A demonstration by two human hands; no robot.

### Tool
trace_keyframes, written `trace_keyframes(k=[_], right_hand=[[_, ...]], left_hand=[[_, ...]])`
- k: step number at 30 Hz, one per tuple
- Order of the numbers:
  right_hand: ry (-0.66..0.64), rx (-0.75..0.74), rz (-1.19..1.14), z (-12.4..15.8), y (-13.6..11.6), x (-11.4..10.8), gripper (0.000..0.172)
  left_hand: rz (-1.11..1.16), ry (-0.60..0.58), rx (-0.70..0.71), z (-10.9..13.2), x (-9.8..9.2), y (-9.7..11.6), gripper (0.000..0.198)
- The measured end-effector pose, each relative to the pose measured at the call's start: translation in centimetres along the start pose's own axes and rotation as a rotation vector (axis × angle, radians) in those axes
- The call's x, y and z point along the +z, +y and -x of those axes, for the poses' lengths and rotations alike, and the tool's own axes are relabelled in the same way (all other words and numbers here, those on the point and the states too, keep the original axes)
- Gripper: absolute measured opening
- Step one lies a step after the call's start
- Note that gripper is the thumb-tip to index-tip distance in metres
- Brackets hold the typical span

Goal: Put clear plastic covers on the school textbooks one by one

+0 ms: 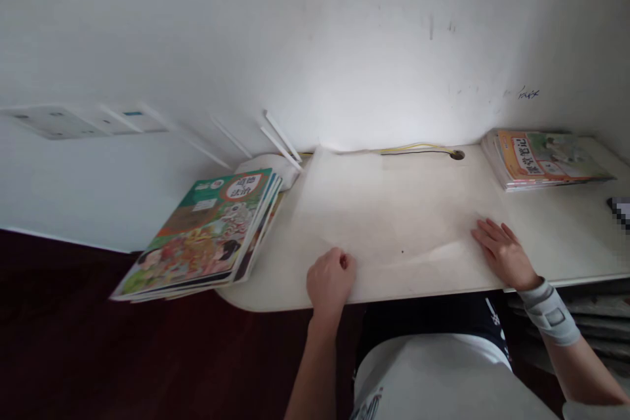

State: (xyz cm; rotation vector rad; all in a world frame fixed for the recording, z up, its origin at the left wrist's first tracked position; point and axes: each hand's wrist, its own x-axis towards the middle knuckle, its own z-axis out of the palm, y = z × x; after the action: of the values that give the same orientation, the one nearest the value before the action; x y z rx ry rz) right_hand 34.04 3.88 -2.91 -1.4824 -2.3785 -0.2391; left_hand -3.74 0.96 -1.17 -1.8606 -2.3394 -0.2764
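Note:
My left hand (331, 277) is curled into a fist at the front edge of the white desk (275, 282); whether it holds anything is hidden. A thin, translucent sheet (374, 203) covers the middle of the desk, with faint creases near its front. My right hand (503, 252) lies palm down with fingers spread by the sheet's right side, holding nothing. A grey band is wrapped round my right wrist.
A stack of colourful books (197, 236) overhangs the desk's left end, beside a white router (268, 164) with antennas. Another book stack (551, 157) lies at the back right. A cable hole (457, 155) with thin cables is near the wall. A dark object (621, 209) sits far right.

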Motion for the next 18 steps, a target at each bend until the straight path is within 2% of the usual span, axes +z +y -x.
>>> trace_keyframes(k=[4,7,10,12,15,18], right_hand=[[-0.006,-0.007,-0.102,-0.2,0.8,0.1,0.036],[-0.034,-0.071,-0.158,-0.2,1.5,-0.3,0.037],[-0.079,-0.157,-0.178,0.0,1.8,-0.5,0.050],[-0.067,-0.155,-0.164,0.2,1.8,-0.4,0.058],[0.001,-0.111,-0.121,0.4,1.7,0.1,0.061],[0.062,-0.084,-0.082,0.6,1.6,1.0,0.057]], left_hand=[[-0.008,-0.058,-0.013,-0.1,-0.3,0.2,0.021],[0.013,-0.092,-0.014,0.0,-0.5,0.3,0.022],[0.083,-0.103,-0.002,-0.4,-1.5,-0.4,0.026],[0.074,-0.035,-0.003,-1.3,-2.7,-1.6,0.034],[-0.072,0.109,-0.067,-3.6,-4.6,-4.6,0.040],[-0.204,0.110,-0.236,-5.9,-5.6,-8.1,0.045]])
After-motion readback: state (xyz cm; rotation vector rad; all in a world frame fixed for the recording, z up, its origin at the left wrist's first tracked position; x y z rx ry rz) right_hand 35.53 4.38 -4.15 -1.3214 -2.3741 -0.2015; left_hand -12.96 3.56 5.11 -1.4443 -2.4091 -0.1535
